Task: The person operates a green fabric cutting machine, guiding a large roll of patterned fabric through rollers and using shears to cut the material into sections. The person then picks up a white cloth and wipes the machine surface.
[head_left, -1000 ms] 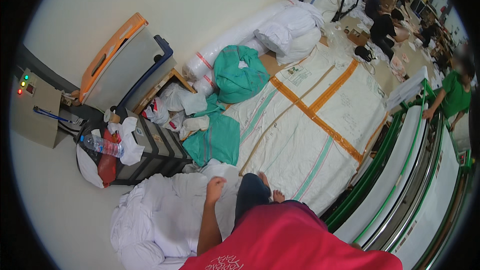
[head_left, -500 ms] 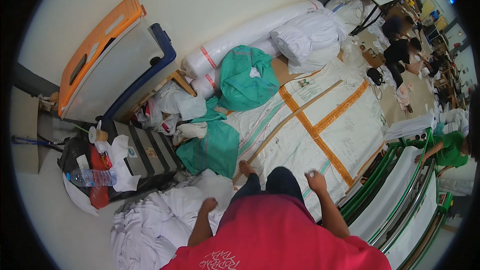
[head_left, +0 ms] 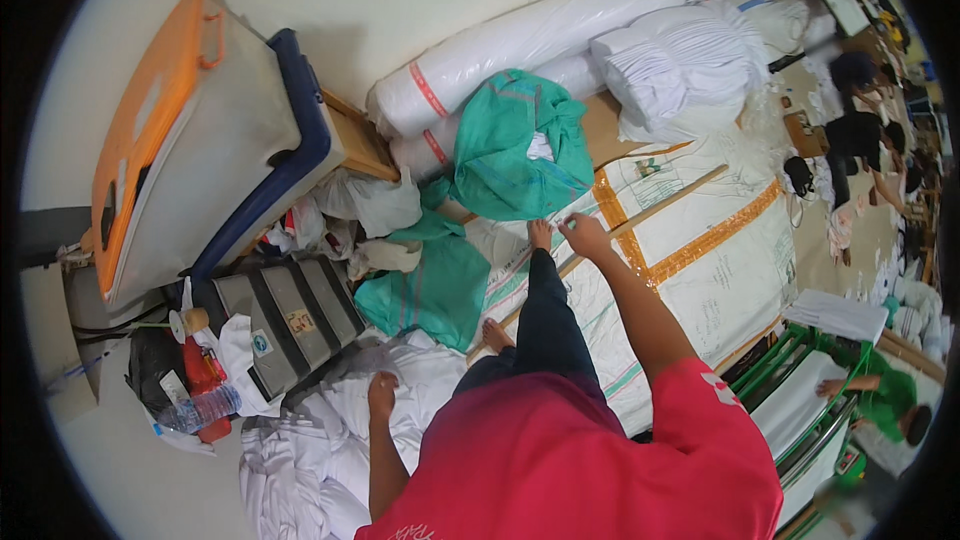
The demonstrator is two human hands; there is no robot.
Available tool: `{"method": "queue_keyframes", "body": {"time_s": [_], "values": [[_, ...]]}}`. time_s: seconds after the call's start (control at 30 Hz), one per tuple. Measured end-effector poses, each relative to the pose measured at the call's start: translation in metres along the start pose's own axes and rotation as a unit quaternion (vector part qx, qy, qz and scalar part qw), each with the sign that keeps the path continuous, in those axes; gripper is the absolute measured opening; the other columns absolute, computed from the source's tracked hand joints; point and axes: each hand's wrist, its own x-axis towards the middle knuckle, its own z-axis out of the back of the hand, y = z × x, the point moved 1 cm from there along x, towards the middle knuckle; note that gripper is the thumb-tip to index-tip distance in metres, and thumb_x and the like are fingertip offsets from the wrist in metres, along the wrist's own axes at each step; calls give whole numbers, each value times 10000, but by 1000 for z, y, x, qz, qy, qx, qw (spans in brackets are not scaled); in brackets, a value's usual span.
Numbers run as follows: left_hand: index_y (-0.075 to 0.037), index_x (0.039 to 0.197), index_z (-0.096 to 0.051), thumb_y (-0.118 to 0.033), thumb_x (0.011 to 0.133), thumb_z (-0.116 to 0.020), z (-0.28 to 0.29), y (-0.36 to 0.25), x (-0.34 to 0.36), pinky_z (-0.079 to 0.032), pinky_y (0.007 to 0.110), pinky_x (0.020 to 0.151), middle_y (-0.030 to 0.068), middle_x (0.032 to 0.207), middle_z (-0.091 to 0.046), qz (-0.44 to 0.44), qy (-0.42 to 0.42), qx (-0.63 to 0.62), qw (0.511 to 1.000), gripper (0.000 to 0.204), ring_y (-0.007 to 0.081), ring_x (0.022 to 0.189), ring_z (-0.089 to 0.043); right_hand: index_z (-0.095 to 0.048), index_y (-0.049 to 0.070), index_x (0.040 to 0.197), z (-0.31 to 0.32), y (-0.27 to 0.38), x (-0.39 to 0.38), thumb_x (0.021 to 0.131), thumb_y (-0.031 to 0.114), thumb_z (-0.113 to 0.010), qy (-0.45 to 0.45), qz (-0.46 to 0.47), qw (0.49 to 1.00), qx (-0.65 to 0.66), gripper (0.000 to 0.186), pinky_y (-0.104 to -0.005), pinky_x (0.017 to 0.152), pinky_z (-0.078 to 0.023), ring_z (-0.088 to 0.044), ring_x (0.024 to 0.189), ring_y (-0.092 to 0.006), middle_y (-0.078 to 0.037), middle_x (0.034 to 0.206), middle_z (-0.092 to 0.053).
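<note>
My right hand (head_left: 586, 238) reaches forward over the white sacking sheet (head_left: 700, 310), its fingers pinched together. A tiny pale thing seems to be at its fingertips, too small to name. Just beyond that hand sits a full green woven sack (head_left: 522, 145) with a bit of white showing at its opening. My left hand (head_left: 382, 395) hangs low with curled fingers and nothing visible in it, above a heap of white cloth (head_left: 310, 440). A flatter green sack (head_left: 435, 290) lies between that heap and the full one.
Wrapped white rolls (head_left: 540, 40) and a white cloth bundle (head_left: 680, 70) lie along the wall. A long wooden stick (head_left: 670, 202) crosses the sheet. Storage boxes (head_left: 230, 120) stand at left, near a plastic bottle (head_left: 205, 408). A person in green (head_left: 885, 395) is beside a green-framed machine (head_left: 790, 380) at right.
One foot has stepped forward toward the full green sack. My right hand has swung forward and left, close to that sack; my left hand has shifted slightly left. The view has turned.
</note>
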Motion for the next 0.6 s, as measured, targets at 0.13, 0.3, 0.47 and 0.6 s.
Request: {"method": "queue_keyframes", "body": {"time_s": [0.13,0.3,0.47,0.6], "values": [[-81,1127,-787,-258,993,-660,-43,13,-97,-603,507,907,206,1103,-799,230,190,128,946,256,398,1025,-774,-775,47,1244,-53,-29,157,975,376,-755,-3,9,999,52,425,-547,979,-601,-763,1126,-464,-268,1224,-787],[-76,1123,-771,-173,1019,-650,-91,-57,-167,-623,457,883,172,1075,-796,164,222,94,956,186,323,975,-786,-657,64,1407,-65,-23,294,1013,314,-722,72,-42,994,-73,472,-588,1036,-583,-722,1239,-471,-250,1312,-754],[-42,1152,-723,-74,1057,-601,-111,-160,-139,-640,403,875,128,1115,-772,178,198,34,963,158,271,980,-792,-629,94,1379,-70,-20,401,1058,272,-641,31,-84,993,-77,367,-605,1007,-598,-722,1246,-481,-246,1352,-739],[-36,1217,-719,-81,1036,-590,-105,-200,-111,-635,399,879,115,1159,-759,333,172,-64,925,227,268,1044,-793,-658,107,1355,-74,-7,407,1090,259,-543,115,-69,984,-118,327,-602,992,-605,-742,1210,-479,-237,1308,-762]]}}
